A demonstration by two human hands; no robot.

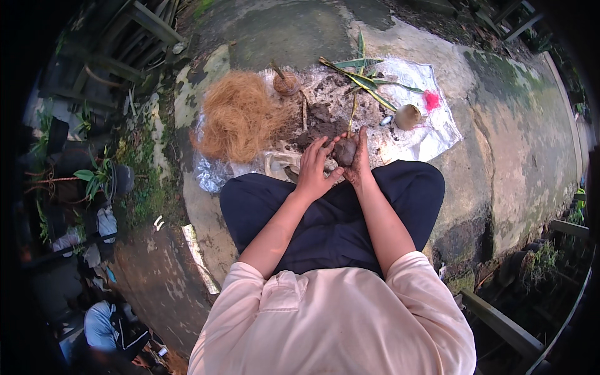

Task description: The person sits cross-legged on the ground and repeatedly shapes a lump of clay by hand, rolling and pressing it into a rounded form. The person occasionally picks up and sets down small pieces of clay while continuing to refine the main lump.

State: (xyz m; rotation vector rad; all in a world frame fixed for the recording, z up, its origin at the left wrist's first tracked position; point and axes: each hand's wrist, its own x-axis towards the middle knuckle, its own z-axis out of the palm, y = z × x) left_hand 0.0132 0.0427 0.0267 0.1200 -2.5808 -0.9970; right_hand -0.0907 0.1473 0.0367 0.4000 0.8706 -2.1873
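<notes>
Soil lump (345,152), dark brown and rounded, is grasped between left hand (314,167) and right hand (360,160), left fingers bent, right ones straighter — crumbling could be caused by uneven squeezing. Brown matter and a short stalk (277,70) are held in a small round pot (287,92); the beige cylindrical cup's (409,117) contents cannot be made out.

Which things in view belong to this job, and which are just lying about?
Likely in use:
dark, rounded soil lump between the left hand and right hand
brown, stringy fibre heap
long, yellow-edged green leaves

Apparently lying about:
long, whitish flat strip
green-leaved plant, far left
</notes>
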